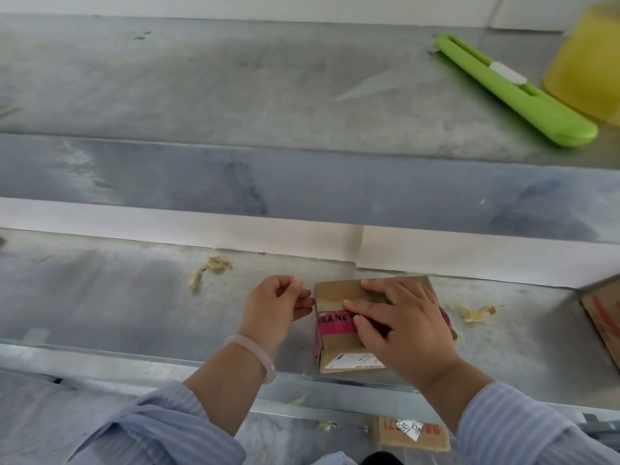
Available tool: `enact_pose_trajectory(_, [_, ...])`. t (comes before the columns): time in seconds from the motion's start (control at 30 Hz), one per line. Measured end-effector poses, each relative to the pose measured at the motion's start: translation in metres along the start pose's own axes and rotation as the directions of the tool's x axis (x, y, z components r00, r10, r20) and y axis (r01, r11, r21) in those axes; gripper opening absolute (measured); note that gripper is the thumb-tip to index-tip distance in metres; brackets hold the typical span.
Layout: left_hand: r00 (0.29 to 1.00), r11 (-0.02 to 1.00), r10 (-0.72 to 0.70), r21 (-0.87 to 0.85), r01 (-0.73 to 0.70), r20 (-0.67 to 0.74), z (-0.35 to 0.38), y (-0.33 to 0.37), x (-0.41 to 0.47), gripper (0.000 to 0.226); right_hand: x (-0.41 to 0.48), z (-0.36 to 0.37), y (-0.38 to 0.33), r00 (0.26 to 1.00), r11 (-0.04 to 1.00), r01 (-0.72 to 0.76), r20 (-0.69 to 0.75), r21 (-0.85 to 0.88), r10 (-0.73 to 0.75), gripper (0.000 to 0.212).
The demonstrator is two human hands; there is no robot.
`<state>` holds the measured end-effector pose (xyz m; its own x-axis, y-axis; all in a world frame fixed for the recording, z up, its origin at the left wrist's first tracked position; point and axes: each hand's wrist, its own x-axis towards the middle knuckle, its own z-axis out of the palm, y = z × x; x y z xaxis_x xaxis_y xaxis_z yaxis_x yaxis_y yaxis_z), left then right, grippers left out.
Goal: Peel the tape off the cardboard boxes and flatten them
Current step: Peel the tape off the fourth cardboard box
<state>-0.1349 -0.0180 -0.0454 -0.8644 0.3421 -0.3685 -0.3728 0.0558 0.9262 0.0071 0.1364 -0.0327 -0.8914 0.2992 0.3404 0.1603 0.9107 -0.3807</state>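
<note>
A small cardboard box (339, 344) with a pink tape band (335, 323) and a white label sits on the lower metal shelf (134, 297). My right hand (402, 327) lies on top of the box, fingers spread and pressing it down. My left hand (278, 303) is at the box's upper left corner, its fingers curled and its fingertips pinched together at the clear tape (330, 301) on that edge. Whether it has hold of the tape end is hard to make out.
A green box cutter (513, 92) and a yellow container (587, 62) lie on the upper shelf at the right. Peeled tape scraps (211, 268) lie near the box, with another scrap (474, 312) to its right. Another cardboard box (604, 313) stands at the right edge, and one (409, 432) lies below.
</note>
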Motion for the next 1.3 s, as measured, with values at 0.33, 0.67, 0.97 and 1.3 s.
enact_pose_trajectory(0.33, [0.983, 0.958, -0.114, -0.277, 0.070, -0.147, -0.003, 0.009, 0.002, 0.010, -0.001, -0.001, 0.000, 1.000, 1.000, 0.003, 0.003, 0.005, -0.003, 0.027])
enact_pose_trajectory(0.67, [0.697, 0.366, 0.597, 0.638, -0.677, 0.397, 0.011, 0.011, -0.036, 0.007, -0.001, -0.001, 0.000, 0.997, 0.995, -0.004, -0.070, 0.098, 0.011, 0.033])
enact_pose_trajectory(0.97, [0.495, -0.148, 0.594, 0.691, -0.707, 0.634, 0.008, 0.007, -0.043, 0.028, -0.001, -0.001, 0.002, 0.999, 0.997, 0.039, -0.040, 0.063, -0.036, 0.032])
enact_pose_trajectory(1.3, [0.785, 0.675, 0.337, 0.449, -0.586, 0.520, -0.014, -0.010, -0.047, 0.047, 0.007, 0.002, 0.001, 0.996, 0.996, -0.084, 0.035, 0.030, 0.083, 0.031])
